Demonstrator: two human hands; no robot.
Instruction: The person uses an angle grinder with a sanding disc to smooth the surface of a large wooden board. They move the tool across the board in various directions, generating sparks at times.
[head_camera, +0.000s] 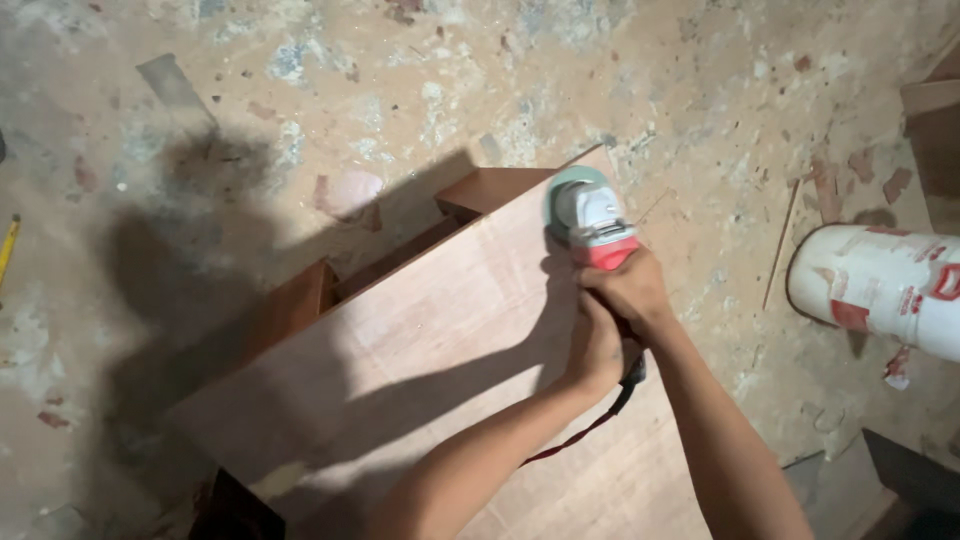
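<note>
A grey and red hand-held power sander (592, 222) rests with its round pad on the far corner of a brown plywood panel (430, 370). My right hand (630, 288) grips the tool's red body from above. My left hand (592, 345) wraps the handle just behind it, both hands touching. A dark red cord (585, 430) trails back from the tool between my forearms. The panel lies tilted over a wooden frame (400, 255) on the floor.
A dusty concrete floor (400, 90) with wood chips surrounds the panel. A white plastic container (880, 285) lies on its side at the right. A thin wooden stick (780, 245) lies beside it. Dark boards sit at the lower right (910, 475) and upper right (935, 120). A yellow object (8, 245) shows at the left edge.
</note>
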